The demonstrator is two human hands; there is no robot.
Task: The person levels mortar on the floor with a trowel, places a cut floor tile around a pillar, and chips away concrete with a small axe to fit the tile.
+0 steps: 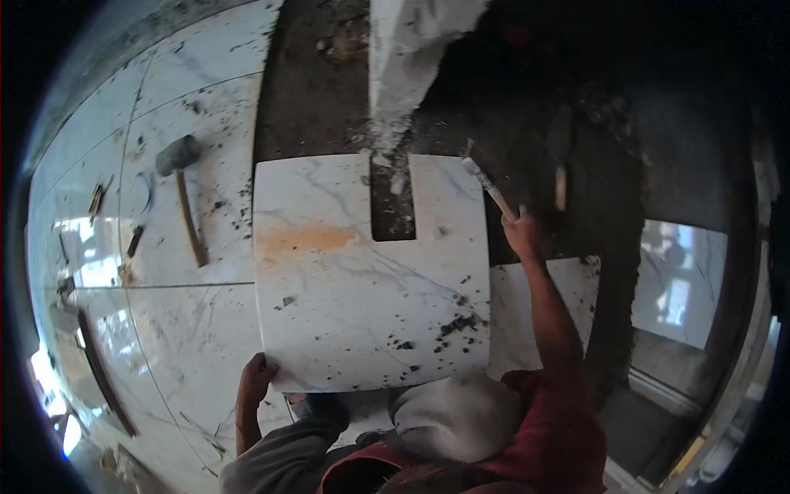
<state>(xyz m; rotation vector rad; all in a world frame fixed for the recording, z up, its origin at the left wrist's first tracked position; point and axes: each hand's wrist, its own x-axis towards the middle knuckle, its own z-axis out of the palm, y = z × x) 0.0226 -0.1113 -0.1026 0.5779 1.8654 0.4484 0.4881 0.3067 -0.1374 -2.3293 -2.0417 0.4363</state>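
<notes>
A large white marbled tile (362, 305) with a rectangular notch in its far edge lies in front of me, strewn with dark crumbs. An orange-brown stain runs across its left part. At the near left corner, my left hand (257, 376) is closed on the tile's edge. My right hand (523, 235) grips the light handle of what looks like a small hammer (492, 191). The tool's whitish head is by the tile's far right corner; whether it touches the tile I cannot tell.
Left, on laid tiles (189, 346), rests a rubber mallet (183, 193) among small scraps. A broken wall end (403, 66) stands beyond the notch. Dark bare floor lies right, with a wooden-handled tool (561, 188). Other tiles (679, 284) are at right.
</notes>
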